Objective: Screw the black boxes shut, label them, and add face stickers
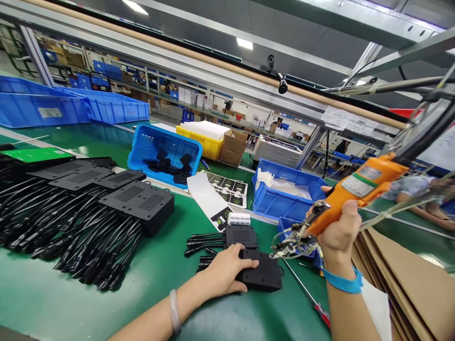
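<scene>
My left hand [227, 271] lies over the cable end of a black box [263, 273], thumb at its near side and fingers across the top. In my right hand [341, 232] is an orange electric screwdriver [355, 189], raised above the right part of the bench. Its tip end, wrapped in wires and metal parts, hangs near the box's far right corner. Just behind the held box sits a second black box [241, 236] with short black cables pointing left. A white ribbed block [239, 219] stands behind that one.
Several black boxes [140, 201] with cables [103, 255] crowd the left. Behind are a light-blue basket [142, 147] of black pieces, label sheets [227, 189] and a blue bin [263, 189]. A red-handled screwdriver [322, 313] and cardboard sheets [408, 274] lie right.
</scene>
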A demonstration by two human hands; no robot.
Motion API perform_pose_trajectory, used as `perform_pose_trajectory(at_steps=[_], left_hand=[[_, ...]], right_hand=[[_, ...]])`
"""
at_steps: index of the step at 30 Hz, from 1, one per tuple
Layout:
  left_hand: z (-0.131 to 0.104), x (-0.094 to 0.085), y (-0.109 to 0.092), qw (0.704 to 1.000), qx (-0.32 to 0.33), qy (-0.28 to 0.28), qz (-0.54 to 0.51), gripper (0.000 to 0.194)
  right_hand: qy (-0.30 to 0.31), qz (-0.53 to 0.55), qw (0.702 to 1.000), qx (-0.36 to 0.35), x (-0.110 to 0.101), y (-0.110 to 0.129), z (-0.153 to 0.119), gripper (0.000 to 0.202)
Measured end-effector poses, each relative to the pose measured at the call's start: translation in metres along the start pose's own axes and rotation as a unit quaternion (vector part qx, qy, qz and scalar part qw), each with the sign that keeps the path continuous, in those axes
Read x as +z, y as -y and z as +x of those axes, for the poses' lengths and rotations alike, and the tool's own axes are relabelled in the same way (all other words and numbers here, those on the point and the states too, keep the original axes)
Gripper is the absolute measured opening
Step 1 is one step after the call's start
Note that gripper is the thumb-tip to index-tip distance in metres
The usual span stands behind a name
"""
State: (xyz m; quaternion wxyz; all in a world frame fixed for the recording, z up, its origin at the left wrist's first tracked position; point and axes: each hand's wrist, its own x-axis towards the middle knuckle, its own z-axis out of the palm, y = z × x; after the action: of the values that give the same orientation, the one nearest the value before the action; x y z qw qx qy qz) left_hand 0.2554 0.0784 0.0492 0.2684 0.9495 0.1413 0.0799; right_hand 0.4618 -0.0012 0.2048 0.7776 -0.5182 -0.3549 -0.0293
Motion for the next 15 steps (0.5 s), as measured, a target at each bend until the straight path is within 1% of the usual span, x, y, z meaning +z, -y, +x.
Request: perform_pose_trajectory(at_steps=[2,5,8,11,15], left_hand=[[0.000,0.001,0.001,1.000,-0.005,0.000,-0.007,0.080],[-0.001,0.001,0.001,1.000,-0.010,0.001,-0.013,0.080],[-0.001,0.000,0.002,1.000,-0.010,0.003,-0.020,0.081],[-0.002,-0.001,0.002,1.000,-0.009,0.006,-0.025,0.086],[-0.003,-0.002,0.001,1.000,-0.012,0.024,-0.010,0.091]], right_hand=[[0.012,0.005,1.000,0.018,0.000,-0.010,-0.005,0.059],[0.015,0.009,0.999,0.026,0.000,-0.020,-0.011,0.059],[0.011,0.006,1.000,0.027,0.000,-0.024,-0.013,0.059],[0.022,0.008,0.999,0.032,-0.001,-0.027,-0.015,0.059],[0.036,0.017,0.998,0.040,-0.005,-0.032,-0.018,0.061]])
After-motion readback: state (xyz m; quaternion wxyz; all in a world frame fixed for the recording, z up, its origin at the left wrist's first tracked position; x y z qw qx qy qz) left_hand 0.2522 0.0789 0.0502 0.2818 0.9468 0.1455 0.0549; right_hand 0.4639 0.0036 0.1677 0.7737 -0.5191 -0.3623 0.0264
